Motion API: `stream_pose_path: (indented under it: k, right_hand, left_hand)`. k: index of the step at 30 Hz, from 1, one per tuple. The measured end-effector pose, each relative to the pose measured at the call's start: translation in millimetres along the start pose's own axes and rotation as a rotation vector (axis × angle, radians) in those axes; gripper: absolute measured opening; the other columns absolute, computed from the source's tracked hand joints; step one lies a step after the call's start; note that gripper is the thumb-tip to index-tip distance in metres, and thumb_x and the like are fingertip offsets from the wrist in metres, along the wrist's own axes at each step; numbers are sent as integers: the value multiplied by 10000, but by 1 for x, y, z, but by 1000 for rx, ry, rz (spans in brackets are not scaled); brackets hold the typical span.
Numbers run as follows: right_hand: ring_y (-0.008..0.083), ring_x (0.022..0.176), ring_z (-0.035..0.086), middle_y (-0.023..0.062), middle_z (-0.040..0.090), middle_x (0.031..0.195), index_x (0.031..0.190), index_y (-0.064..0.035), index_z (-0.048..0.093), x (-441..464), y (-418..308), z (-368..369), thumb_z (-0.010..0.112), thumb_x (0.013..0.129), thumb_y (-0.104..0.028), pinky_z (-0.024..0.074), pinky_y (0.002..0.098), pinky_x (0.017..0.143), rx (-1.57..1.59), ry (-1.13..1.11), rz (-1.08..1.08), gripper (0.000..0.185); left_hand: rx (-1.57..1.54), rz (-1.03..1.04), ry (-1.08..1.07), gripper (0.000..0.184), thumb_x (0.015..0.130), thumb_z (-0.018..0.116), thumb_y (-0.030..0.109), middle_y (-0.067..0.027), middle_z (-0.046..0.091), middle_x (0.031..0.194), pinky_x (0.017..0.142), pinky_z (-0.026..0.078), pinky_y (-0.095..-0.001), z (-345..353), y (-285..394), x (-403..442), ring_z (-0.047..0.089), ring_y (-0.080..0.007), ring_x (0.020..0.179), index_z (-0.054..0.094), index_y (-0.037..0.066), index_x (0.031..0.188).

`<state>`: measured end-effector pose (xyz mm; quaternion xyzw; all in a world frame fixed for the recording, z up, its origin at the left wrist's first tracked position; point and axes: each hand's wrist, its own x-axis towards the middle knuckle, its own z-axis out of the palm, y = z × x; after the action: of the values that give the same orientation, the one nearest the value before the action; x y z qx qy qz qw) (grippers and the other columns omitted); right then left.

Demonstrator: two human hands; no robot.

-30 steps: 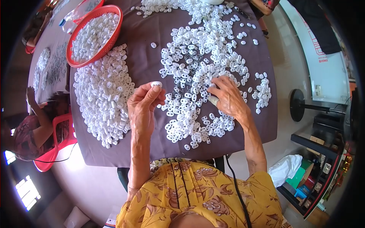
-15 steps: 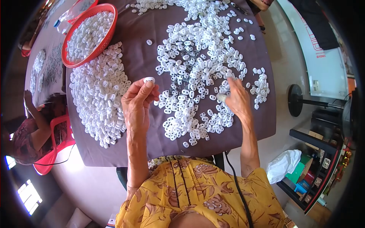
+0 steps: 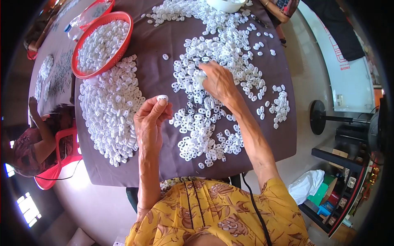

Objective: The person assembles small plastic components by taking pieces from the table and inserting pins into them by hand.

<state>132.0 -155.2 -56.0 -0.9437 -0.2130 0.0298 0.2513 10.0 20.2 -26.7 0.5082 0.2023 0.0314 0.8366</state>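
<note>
Between thumb and fingertips, my left hand (image 3: 149, 117) pinches a small white oval plastic piece (image 3: 162, 98) just above the table. My right hand (image 3: 219, 83) reaches over a loose heap of similar white two-holed pieces (image 3: 193, 143), its fingers bent downward and the thumb a little apart from them. A pale covering wraps the right thumb. Small dark slivers (image 3: 191, 107) lie among the pieces close to the right hand. What lies under the right palm is hidden.
A dense pile of white pieces (image 3: 111, 110) lies left of my left hand. Behind it a red basket (image 3: 130, 39) holds more. A white bowl (image 3: 227, 5) stands at the far edge, near another person's arm (image 3: 276, 11). A person (image 3: 35, 139) sits at left.
My right hand has moved left and farther away, over the heap's middle. My left hand keeps its pinch on the white piece. The white bowl has come into view.
</note>
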Motion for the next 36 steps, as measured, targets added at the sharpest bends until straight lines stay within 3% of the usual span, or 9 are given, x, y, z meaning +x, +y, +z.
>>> stream_pose_path:
  k: [2,4,6,8,13,22,27,31,36]
  right_hand:
    - [333,920,546,203,506,1095,994,-34,561,28,3,1,579,783,-171,440,438,766,-55,-11,-82,252]
    - [317,1068,477,162,492,1179,1033,-99,581,55,18,17,568,810,-258,369,514,855,-418,255,-466,274]
    - [306,1154,409,120,476,1226,1071,-149,586,61,31,21,547,826,-311,292,586,901,-354,156,-413,296]
    - [315,1165,413,128,454,1268,1138,-137,573,60,44,15,556,768,-165,302,503,950,-346,31,-260,371]
    - [303,1080,461,137,525,1131,1036,-56,589,13,62,-7,616,765,-175,389,374,899,-290,99,-285,297]
    - [280,970,479,102,529,1037,953,-89,617,-56,47,-41,621,749,-156,389,423,814,-302,130,-309,215]
    - [245,842,465,88,509,877,938,-82,625,-107,26,-45,640,747,-202,385,381,734,-137,-210,-259,225]
    - [257,894,462,94,526,926,929,-78,626,-106,25,-13,651,735,-213,388,408,781,-170,-193,-249,238]
    - [276,1003,471,84,536,1017,949,-85,610,-49,16,14,663,717,-168,396,407,857,-129,107,-339,252]
  left_hand:
    - [-29,-2,-6,110,811,633,120,-49,618,729,586,459,-230,-2,-1,2,569,-109,634,630,26,867]
    - [-25,-5,-7,112,810,635,123,-48,617,728,588,458,-232,-2,-1,3,568,-110,636,630,27,867]
    - [-24,-12,-8,114,809,637,126,-47,616,727,591,457,-233,-3,0,3,568,-111,638,630,28,867]
    - [-17,-11,26,119,808,639,130,-46,616,725,594,457,-233,-5,2,3,568,-109,640,630,27,867]
    - [-17,-11,9,116,822,621,129,-56,616,737,580,460,-235,-6,-3,8,569,-114,636,622,24,871]
    - [-22,-13,5,120,811,635,121,-55,616,730,587,465,-232,-5,-4,5,570,-110,635,627,18,872]
    - [-2,-13,1,108,833,606,125,-62,613,734,562,452,-239,-1,-6,5,560,-122,621,617,23,866]
    - [3,-11,-10,109,834,605,125,-60,612,734,560,450,-237,0,-8,3,561,-121,626,616,23,869]
    - [-8,8,-31,105,835,603,121,-61,612,736,559,450,-237,3,-5,0,561,-121,630,616,22,867]
